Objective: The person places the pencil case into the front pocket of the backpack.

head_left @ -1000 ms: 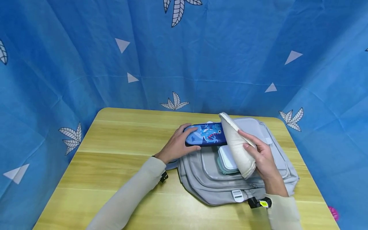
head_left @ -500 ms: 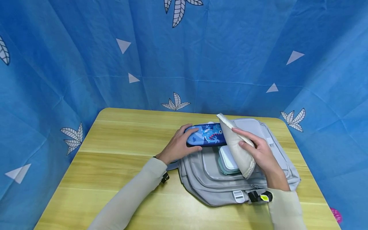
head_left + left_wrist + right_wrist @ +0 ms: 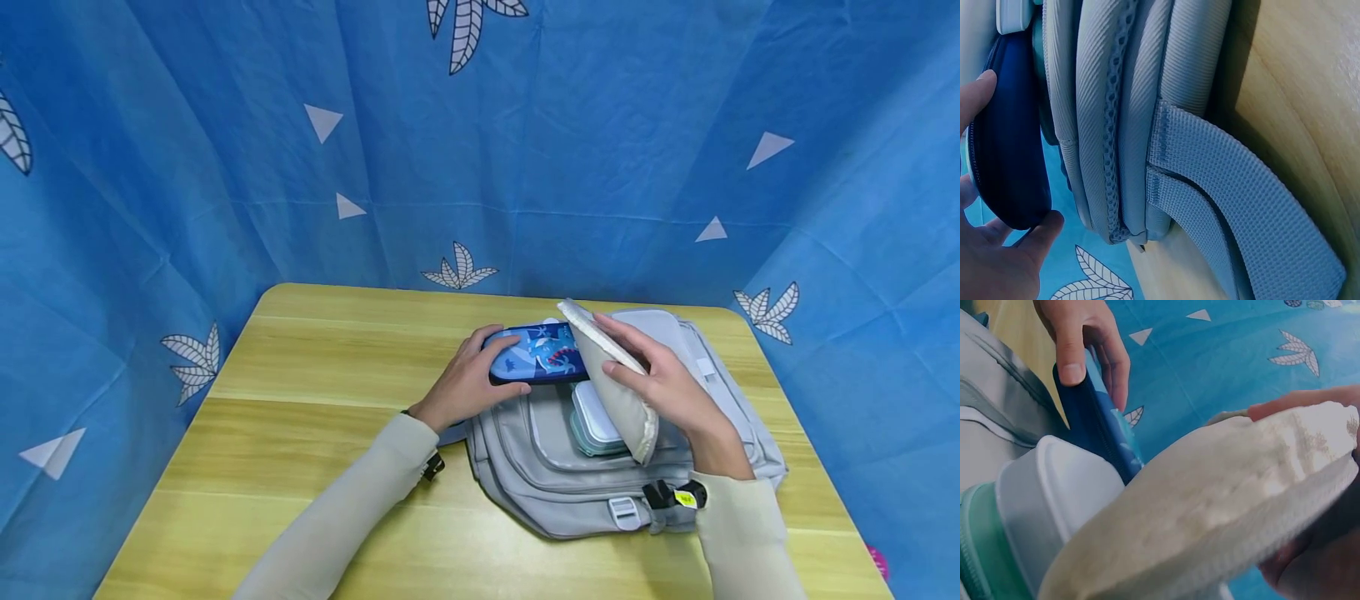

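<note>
In the head view my left hand (image 3: 465, 379) grips the left end of a dark blue case with a dinosaur picture (image 3: 534, 354), thumb and fingers on opposite edges. A zip along the case (image 3: 1013, 137) shows in the left wrist view. My right hand (image 3: 667, 383) holds a cream padded fabric piece (image 3: 617, 385) by its upper edge. This piece stands tilted and hides the case's right end. Below them a grey backpack (image 3: 510, 442) lies flat on the table. On it sits a pale lidded box (image 3: 596, 410) with a green zipped part (image 3: 988, 544) beneath.
The wooden table (image 3: 315, 358) extends to the left of the backpack. A white strap buckle (image 3: 624, 513) lies at the backpack's near side, and a grey strap (image 3: 1235, 169) loops off its left end. A blue patterned curtain (image 3: 570, 167) hangs behind and around the table.
My right hand has shifted a little left, and the cream fabric piece leans further left over the case with it. My left hand and the case have barely moved.
</note>
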Motion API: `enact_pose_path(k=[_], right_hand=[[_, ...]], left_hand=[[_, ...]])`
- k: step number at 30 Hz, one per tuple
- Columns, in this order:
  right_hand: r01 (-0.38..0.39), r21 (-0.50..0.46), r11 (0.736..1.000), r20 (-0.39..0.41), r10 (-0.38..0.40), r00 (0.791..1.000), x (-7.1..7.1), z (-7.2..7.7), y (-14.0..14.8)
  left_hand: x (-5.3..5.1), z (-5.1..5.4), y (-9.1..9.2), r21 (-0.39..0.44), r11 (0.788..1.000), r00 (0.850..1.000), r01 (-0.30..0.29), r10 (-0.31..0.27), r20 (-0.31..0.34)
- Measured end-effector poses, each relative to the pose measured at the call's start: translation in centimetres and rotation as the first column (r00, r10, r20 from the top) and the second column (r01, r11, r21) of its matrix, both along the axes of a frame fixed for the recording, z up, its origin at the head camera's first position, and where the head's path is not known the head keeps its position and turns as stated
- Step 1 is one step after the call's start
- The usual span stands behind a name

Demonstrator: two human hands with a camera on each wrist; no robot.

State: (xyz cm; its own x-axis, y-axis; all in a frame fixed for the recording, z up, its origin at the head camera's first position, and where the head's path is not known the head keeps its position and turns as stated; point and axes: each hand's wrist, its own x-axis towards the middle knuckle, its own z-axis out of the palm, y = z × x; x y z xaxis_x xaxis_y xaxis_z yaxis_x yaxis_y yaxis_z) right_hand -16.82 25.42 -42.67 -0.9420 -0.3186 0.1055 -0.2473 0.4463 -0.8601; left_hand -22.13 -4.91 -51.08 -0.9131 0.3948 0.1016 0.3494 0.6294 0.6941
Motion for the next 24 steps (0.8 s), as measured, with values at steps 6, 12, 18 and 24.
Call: enact_pose_path(k=[6,12,18,24], right_hand=[[-0.025,0.040,0.999,0.032,0.024,0.999,-0.4,0.8,-0.9],[-0.043,0.104,0.994,0.020,0.042,0.999,-0.6,1.5,-1.5],[-0.061,0.104,0.993,0.018,0.059,0.998,-0.8,2.2,-1.3],[-0.077,0.124,0.989,0.016,0.075,0.997,-1.0,2.4,-1.5]], left_hand=[[-0.1,-0.1,0.0,-0.007,1.000,1.000,0.002,-0.002,-0.018],[-0.2,-0.1,0.0,-0.006,1.000,1.000,0.008,-0.008,-0.020],[-0.2,-0.1,-0.1,-0.012,1.000,1.000,0.020,-0.020,-0.020],[-0.2,0.0,-0.1,-0.021,1.000,1.000,0.022,-0.023,-0.020]])
